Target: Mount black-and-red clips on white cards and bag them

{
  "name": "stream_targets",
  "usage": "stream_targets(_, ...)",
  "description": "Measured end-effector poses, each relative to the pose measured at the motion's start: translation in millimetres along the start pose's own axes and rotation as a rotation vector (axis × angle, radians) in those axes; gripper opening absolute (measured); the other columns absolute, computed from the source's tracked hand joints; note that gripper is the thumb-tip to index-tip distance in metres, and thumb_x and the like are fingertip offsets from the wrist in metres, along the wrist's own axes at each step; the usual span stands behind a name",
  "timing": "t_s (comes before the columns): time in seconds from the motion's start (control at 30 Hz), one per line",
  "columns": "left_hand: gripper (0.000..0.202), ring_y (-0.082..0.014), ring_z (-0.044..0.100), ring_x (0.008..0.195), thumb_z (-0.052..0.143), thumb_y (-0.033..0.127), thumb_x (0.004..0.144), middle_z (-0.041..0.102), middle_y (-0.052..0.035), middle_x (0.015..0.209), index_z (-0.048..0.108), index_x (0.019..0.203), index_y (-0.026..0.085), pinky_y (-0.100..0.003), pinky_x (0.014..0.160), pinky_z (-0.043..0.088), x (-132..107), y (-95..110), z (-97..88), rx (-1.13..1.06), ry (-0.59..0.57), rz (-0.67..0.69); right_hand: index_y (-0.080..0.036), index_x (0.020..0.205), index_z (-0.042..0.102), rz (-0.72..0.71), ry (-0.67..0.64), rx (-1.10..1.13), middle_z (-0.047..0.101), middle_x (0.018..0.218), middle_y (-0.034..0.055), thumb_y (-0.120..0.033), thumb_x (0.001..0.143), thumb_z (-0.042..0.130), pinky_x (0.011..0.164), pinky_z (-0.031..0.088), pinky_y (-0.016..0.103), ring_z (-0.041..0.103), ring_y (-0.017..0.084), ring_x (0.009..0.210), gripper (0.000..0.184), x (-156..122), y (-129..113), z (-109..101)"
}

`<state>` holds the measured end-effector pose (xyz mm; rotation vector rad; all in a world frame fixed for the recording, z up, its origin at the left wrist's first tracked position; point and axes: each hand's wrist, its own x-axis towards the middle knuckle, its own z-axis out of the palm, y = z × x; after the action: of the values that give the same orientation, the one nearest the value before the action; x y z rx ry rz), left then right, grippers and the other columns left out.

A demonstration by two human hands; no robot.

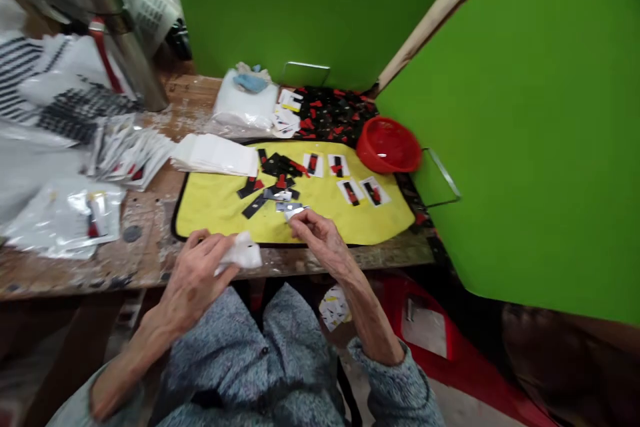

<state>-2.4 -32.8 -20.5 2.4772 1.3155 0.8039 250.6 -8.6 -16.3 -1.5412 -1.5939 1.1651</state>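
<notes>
My left hand (193, 273) hangs over the table's front edge, its fingers pinching a crumpled white piece of paper or film (243, 253). My right hand (320, 237) rests near the front of a yellow mat (225, 207), with a small shiny white strip (295, 212) between thumb and fingers. Just beyond it, black and red strips (255, 197) lie scattered on the mat. Several white cards (350, 191) with black-and-red pieces on them sit to the right. A stack of white sheets (215, 155) overlaps the mat's far left corner.
A red plastic bowl (387, 145) stands beyond the mat at right, beside a pile of black and red pieces (333, 113). A white bag (245, 103) sits behind. Foil packets (65, 217) and a steel flask (135, 67) stand left on the worn wooden table (145, 260). Green panels surround the table.
</notes>
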Motion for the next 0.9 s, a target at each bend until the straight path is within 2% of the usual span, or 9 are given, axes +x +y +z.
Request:
stream_targets(0.1,0.023,-0.0229,0.066,0.08,0.055,0.023,0.088,0.073,-0.0075,0.094,0.058,0.111,0.018,-0.038,0.084,0.045,-4,-10,6.5,0.017,0.034,0.0,-0.018,0.09,0.06,0.071,0.426,-0.516,0.064,0.085,0.0052,-0.027,0.092,0.041,0.075,0.045,0.029,0.058,0.016,0.078,0.022,9,33,-51)
stream_targets(0.2,0.025,-0.0232,0.067,0.08,0.054,0.025,0.089,0.073,-0.0081,0.095,0.057,0.113,0.018,-0.038,0.083,0.046,-5,-13,11.6,0.03,0.048,0.036,-0.013,0.093,0.062,0.16,0.609,-0.707,0.065,0.101,0.0164,-0.019,0.089,0.038,0.088,0.041,0.041,0.056,0.025,0.095,0.025,21,60,-91)
stream_targets(0.3,0.027,-0.0239,0.067,0.082,0.052,0.027,0.091,0.073,-0.0087,0.097,0.055,0.116,0.017,-0.039,0.083,0.046,-4,-10,13.3,0.068,0.018,0.035,-0.012,0.095,0.064,0.198,0.631,-0.775,0.063,0.11,0.0206,-0.025,0.087,0.048,0.09,0.037,0.046,0.052,0.031,0.102,0.022,31,79,-102)
stream_targets(0.5,0.046,-0.0258,0.067,0.082,0.052,0.035,0.091,0.074,-0.0105,0.097,0.046,0.131,0.014,-0.037,0.076,0.048,-4,-9,14.3,0.079,-0.012,-0.044,-0.015,0.099,0.063,0.258,0.627,-0.824,0.061,0.112,0.0176,-0.034,0.085,0.057,0.089,0.035,0.044,0.049,0.032,0.107,0.024,40,97,-97)
stream_targets(0.6,0.045,-0.0259,0.067,0.08,0.053,0.036,0.088,0.075,-0.0094,0.096,0.046,0.129,0.016,-0.037,0.072,0.047,-2,-7,13.2,0.07,-0.035,-0.079,-0.016,0.093,0.062,0.307,0.624,-0.809,0.061,0.107,0.0153,-0.036,0.082,0.061,0.085,0.036,0.042,0.051,0.031,0.104,0.023,43,99,-103)
stream_targets(0.7,0.04,-0.0264,0.067,0.081,0.054,0.033,0.087,0.074,-0.009,0.099,0.049,0.124,0.018,-0.039,0.077,0.046,-1,-5,11.3,0.076,-0.052,-0.066,-0.017,0.086,0.059,0.339,0.613,-0.779,0.062,0.101,0.0135,-0.035,0.079,0.063,0.083,0.037,0.042,0.052,0.031,0.099,0.02,45,97,-107)
stream_targets(0.83,0.036,-0.0277,0.068,0.089,0.055,0.029,0.087,0.073,-0.009,0.105,0.051,0.122,0.02,-0.043,0.087,0.042,1,-3,8.0,0.084,-0.04,-0.03,-0.019,0.091,0.054,0.309,0.606,-0.739,0.063,0.095,0.0088,-0.031,0.081,0.057,0.084,0.037,0.042,0.053,0.028,0.095,0.016,46,90,-99)
stream_targets(0.9,0.036,-0.0293,0.067,0.096,0.055,0.028,0.087,0.071,-0.0109,0.111,0.051,0.121,0.02,-0.044,0.089,0.041,2,-3,6.7,0.102,-0.032,-0.021,-0.019,0.092,0.052,0.299,0.625,-0.726,0.062,0.096,0.01,-0.03,0.082,0.053,0.084,0.037,0.043,0.052,0.028,0.096,0.014,46,87,-94)
